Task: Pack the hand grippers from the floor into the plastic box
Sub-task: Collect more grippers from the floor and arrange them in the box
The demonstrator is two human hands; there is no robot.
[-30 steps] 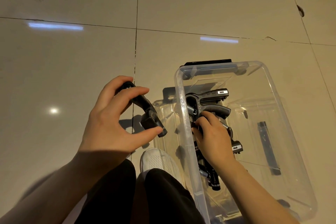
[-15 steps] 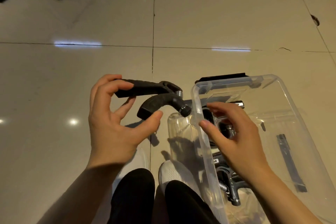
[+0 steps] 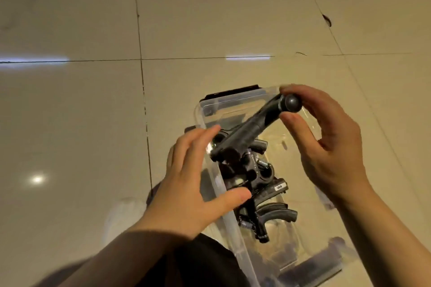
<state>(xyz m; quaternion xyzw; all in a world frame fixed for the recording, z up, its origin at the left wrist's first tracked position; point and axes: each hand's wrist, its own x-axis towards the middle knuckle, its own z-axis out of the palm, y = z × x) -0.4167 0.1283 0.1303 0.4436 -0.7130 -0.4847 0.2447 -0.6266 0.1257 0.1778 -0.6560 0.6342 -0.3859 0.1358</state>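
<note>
Head view: the right hand (image 3: 326, 144) pinches the knob end of a black hand gripper (image 3: 251, 128) above the clear plastic box (image 3: 233, 235), its near end blurred. The left hand (image 3: 193, 182) is released, fingers spread over the box's left rim. More grippers (image 3: 268, 198) lie inside; one's white label is unreadable. The box's near end is cut off.

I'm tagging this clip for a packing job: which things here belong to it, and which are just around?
Job:
held hand gripper
hand grippers in the box
plastic box
right hand
left hand

Just around:
tiled floor
white shoe
</note>
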